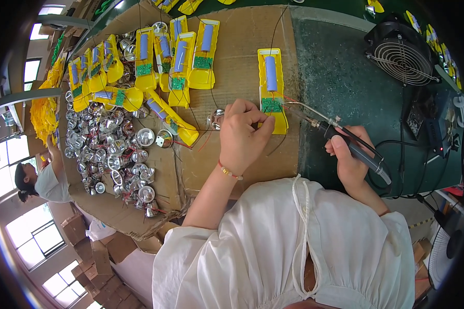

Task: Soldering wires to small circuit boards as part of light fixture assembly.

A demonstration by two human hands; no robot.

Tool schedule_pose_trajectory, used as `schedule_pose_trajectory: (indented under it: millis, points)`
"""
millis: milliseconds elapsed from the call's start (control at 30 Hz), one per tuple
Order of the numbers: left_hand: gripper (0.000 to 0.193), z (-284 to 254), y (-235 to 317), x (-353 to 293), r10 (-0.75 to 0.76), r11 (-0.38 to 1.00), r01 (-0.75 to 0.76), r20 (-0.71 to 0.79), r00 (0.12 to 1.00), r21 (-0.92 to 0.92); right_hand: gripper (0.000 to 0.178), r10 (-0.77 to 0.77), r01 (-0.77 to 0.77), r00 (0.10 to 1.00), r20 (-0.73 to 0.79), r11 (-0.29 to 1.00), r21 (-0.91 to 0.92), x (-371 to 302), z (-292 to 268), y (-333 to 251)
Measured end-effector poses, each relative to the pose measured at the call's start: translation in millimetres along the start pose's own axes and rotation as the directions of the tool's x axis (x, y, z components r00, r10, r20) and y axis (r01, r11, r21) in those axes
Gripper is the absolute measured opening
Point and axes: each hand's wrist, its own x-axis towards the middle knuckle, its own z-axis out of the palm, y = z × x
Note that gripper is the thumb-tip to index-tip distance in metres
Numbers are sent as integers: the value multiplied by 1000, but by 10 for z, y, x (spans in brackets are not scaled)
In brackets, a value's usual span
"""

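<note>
A yellow plastic housing [279,123] lies on the cardboard in front of me, with a blue-purple cylindrical battery [271,73] and a green circuit board [271,105] in it. My left hand [242,131] is closed in a pinch at the board's left lower edge; what its fingertips hold is too small to make out. Just left of that hand is a shiny reflector cup [216,119], partly hidden by it. My right hand [351,164] grips a soldering iron [329,132] with a thin bent metal tube [312,109] along it. The iron's tip points at the board's right side.
Several similar yellow housings [205,54] with batteries and boards lie at the left. Beside them, many silver reflector cups [116,147] fill a cardboard box. A black fan [401,59] stands at the far right on the green table [335,67]. Another person [49,180] is at far left.
</note>
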Motion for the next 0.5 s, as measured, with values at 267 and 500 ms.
schedule_pose_trajectory:
  millis: [267,500]
  points:
    - [8,3,12,35,-5,999,6,-8,1000,52,17,44,-43,998,-35,998,38,27,-107,40]
    - [15,-225,118,-25,-332,841,361,144,932,-403,17,46,-47,991,-125,999,-5,-26,-367,51]
